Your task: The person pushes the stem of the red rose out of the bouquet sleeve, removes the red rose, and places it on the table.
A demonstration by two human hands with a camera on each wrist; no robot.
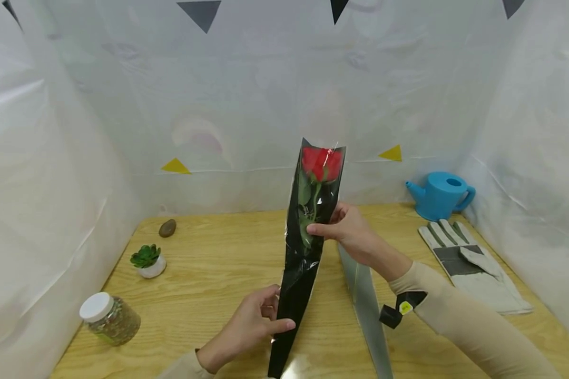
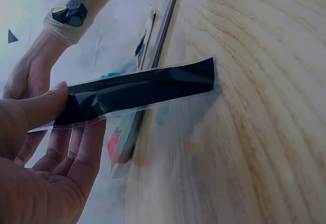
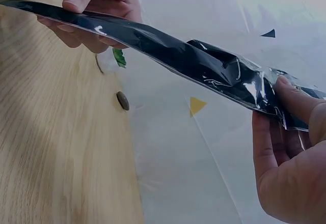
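Observation:
Both hands hold up a red rose in a long tapered sleeve with a black back and clear front. The sleeve tilts slightly, flower end up. My left hand pinches its narrow lower part, thumb in front and fingers behind, as the left wrist view also shows on the black sleeve. Higher up, below the bloom, my right hand grips the sleeve between thumb and fingers. A grey tapered sleeve lies on the table beneath my right arm, its upper end hidden. Something red shows beside it in the left wrist view.
On the wooden table, a lidded jar, a small potted succulent and a brown stone stand at left. A blue watering can and work gloves are at right. White sheeting surrounds the table.

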